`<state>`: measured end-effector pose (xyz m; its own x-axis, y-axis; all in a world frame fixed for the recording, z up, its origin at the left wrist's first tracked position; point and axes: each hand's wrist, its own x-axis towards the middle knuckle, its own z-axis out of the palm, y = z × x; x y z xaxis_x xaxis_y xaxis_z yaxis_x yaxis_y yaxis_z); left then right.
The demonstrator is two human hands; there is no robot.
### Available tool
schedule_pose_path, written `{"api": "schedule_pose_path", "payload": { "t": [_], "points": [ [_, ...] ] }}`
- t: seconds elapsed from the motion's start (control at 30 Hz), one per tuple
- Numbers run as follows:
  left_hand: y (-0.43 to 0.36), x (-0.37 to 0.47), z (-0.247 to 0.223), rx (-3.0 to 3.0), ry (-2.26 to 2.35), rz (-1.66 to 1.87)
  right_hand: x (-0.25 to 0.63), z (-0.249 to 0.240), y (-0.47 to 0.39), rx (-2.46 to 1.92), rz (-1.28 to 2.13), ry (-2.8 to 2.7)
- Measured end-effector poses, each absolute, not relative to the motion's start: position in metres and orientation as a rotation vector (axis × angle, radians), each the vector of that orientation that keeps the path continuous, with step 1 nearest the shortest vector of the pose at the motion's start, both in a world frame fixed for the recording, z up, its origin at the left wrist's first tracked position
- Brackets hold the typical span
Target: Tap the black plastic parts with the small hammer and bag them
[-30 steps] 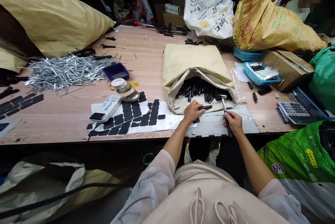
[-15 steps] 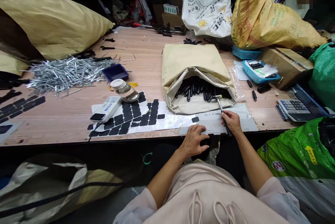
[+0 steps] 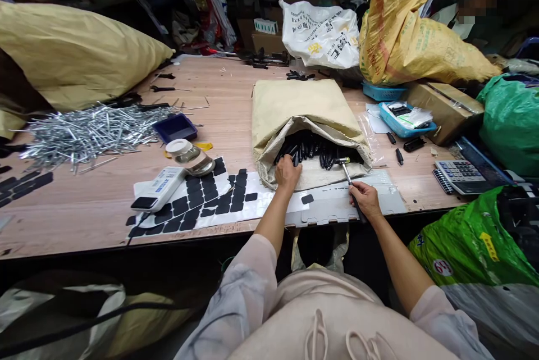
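My left hand point(image 3: 288, 171) reaches into the mouth of a tan paper sack point(image 3: 301, 110) lying on the wooden table point(image 3: 236, 101); its fingers are among several black handles point(image 3: 314, 148) inside. Whether it grips one, I cannot tell. My right hand point(image 3: 364, 199) holds a small hammer point(image 3: 348, 179) by its black handle, head pointing toward the sack opening. The hand rests on a grey sheet point(image 3: 337, 205) at the table's front edge, which carries one black pad point(image 3: 307, 199).
White sheets of black adhesive pads point(image 3: 202, 194), a white handheld device point(image 3: 158, 187) and a glass jar point(image 3: 188, 155) lie left of the sack. A heap of metal pins point(image 3: 90, 130) and blue tray point(image 3: 176, 127) sit further left. Bags, a blue basket point(image 3: 400, 118) and calculator point(image 3: 458, 172) crowd the right.
My left hand dropped below the table edge, then rose and reached into the sack mouth. The black handle it held a second ago is gone. My right hand stayed put with the hammer.
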<state>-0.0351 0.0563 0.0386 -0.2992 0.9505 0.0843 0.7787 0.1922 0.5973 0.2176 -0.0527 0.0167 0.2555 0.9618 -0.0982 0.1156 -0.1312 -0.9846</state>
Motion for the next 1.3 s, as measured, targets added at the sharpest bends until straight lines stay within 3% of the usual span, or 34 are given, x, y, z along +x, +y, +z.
{"api": "schedule_pose_path", "payload": {
  "t": [0.33, 0.5, 0.8, 1.07, 1.3],
  "points": [
    [0.013, -0.029, 0.013, 1.936, 1.774, 1.141, 0.215, 0.022, -0.055, -1.506, 1.036, -1.075],
    [0.01, -0.004, 0.001, 1.995, 1.524, 1.081, 0.214, 0.024, -0.056, -1.517, 1.044, -1.077],
    [0.013, 0.001, -0.008, 2.034, 1.516, 1.064, 0.215, 0.022, -0.059, -1.561, 0.998, -1.137],
    [0.01, 0.003, 0.002, 1.847, 1.55, 1.073, 0.207, 0.032, -0.075, -1.519, 0.493, -1.704],
    [0.008, 0.005, 0.003, 1.805, 1.538, 1.07, 0.199, 0.031, -0.08, -1.468, 0.284, -1.838]
  ]
}}
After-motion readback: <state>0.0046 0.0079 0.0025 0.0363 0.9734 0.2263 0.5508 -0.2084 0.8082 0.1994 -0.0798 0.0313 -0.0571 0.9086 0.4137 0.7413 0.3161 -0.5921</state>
